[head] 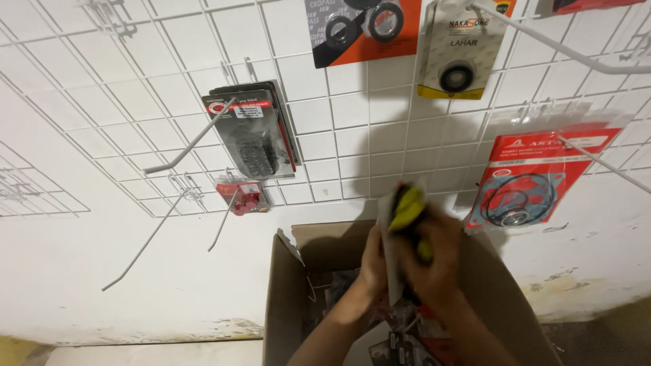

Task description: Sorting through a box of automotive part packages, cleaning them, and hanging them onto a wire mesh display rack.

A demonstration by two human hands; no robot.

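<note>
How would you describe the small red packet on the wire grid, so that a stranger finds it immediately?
Start from the white wire grid on the wall, above the open cardboard box. On its left side hangs a tall dark blister pack; the small red packet hangs directly below it. It is the smallest pack there, clear plastic filled with little red pieces, while its neighbours are large flat cards.

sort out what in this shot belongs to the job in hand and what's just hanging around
In hand:
- left hand and right hand, both holding the yellow packet
- open cardboard box of packets below them

Just about:
- wire wall grid
- black chain pack
- red gasket pack
- small red blister pack
</note>
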